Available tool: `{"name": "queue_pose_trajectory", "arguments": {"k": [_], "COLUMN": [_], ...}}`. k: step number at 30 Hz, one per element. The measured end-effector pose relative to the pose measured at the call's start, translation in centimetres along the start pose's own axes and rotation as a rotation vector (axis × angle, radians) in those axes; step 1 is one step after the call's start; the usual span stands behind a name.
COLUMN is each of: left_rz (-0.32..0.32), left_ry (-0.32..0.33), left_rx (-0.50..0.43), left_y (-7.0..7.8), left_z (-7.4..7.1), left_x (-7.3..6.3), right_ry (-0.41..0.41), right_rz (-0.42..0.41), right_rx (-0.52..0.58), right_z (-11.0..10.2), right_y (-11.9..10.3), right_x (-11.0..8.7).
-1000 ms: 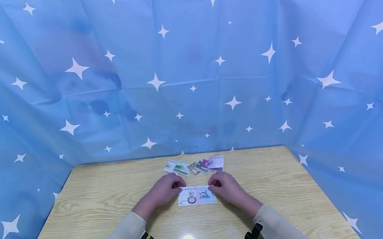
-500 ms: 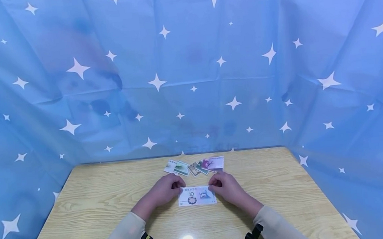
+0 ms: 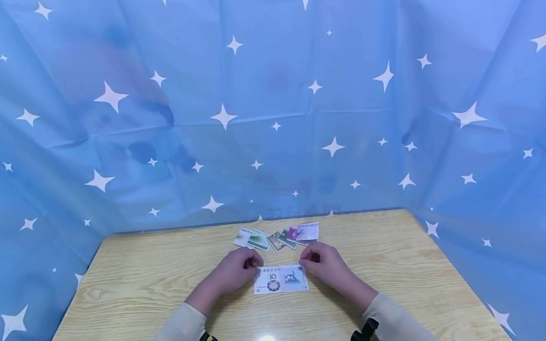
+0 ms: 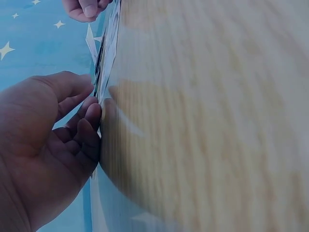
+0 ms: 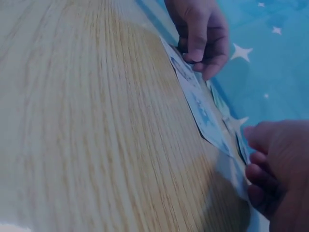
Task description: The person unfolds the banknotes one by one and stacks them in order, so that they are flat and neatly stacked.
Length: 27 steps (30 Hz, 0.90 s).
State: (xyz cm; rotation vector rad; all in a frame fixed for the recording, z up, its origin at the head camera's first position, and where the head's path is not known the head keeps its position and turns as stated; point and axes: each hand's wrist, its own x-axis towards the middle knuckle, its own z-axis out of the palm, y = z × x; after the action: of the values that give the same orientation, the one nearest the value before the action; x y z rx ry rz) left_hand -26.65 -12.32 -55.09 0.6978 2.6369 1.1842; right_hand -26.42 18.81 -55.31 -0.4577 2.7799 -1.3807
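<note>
Laying the 10 note straight probably calls for a light touch and an even release, so the paper neither drags nor creases; it lies flat on the table between the left hand, curled at 1 top corner, whether pinching I cannot tell; and the right hand, loosely curled just beside the other, holding nothing.

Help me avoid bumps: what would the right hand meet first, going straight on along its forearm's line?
Probably the rightmost banknote, the lavender one at the back, though the height of the right hand is unclear.
</note>
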Motion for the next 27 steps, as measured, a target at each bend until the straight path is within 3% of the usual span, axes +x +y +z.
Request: {"name": "queue_pose_trajectory", "arguments": {"k": [11,16,21,27], "left_rz": [-0.003,0.012,0.019,-0.003], "left_ry": [0.018,0.031,0.063,0.165], "left_rx": [0.003,0.000,-0.046,-0.060], "left_y": [0.4,0.8,1.6,2.5], "left_z": [0.0,0.3,0.5,1.1], "left_x": [0.2,0.6,1.7,4.3], "right_ry": [0.018,0.064,0.190,0.295], "right_rz": [0.024,0.029,0.025,0.003], "right_rx": [0.031,0.054,0.075,0.037], "right_z": [-0.5,-0.9,-1.4,-2.1], "right_y": [-0.1,0.0,-0.1,0.3], "right_x": [-0.2,-0.5,-0.3,1.6]}}
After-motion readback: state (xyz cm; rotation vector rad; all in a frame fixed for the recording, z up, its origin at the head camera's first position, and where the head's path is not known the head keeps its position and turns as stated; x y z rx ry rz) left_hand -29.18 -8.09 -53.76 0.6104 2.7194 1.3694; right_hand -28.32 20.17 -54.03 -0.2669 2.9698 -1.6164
